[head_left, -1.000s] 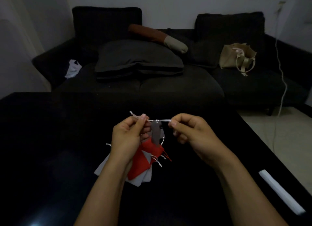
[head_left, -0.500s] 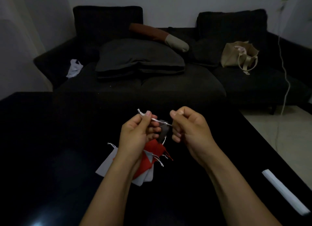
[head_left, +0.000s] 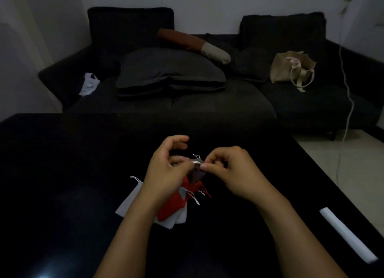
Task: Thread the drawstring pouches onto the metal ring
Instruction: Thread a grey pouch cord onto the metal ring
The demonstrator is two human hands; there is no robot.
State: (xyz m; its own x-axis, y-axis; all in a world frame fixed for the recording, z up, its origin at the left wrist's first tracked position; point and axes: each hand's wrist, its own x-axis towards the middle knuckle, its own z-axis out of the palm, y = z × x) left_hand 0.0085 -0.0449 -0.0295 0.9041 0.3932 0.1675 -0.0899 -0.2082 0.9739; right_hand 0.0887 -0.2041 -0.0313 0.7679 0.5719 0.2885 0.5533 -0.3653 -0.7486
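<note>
My left hand (head_left: 166, 171) and my right hand (head_left: 230, 173) meet above the black table (head_left: 62, 173). Between them hangs a dark grey pouch (head_left: 197, 173). My right thumb and forefinger pinch its white drawstring (head_left: 196, 162) at the top. My left index finger is lifted and curled, while the thumb and lower fingers hold a bunch of red pouches (head_left: 174, 203) hanging under the hand. Pale grey pouches (head_left: 128, 200) lie beneath them on the table. The metal ring is hidden by the fingers.
A white strip (head_left: 349, 236) lies near the table's right edge. Behind the table stands a dark sofa (head_left: 207, 107) with a grey cushion (head_left: 166, 70), a beige bag (head_left: 291, 70) and a white plastic bag (head_left: 89, 84). A white cable (head_left: 349, 90) hangs at the right.
The hands have come together and dropped a little. The drawstring, stretched taut between them before, is now bunched at the pouch top. My left index finger has let go and lifted.
</note>
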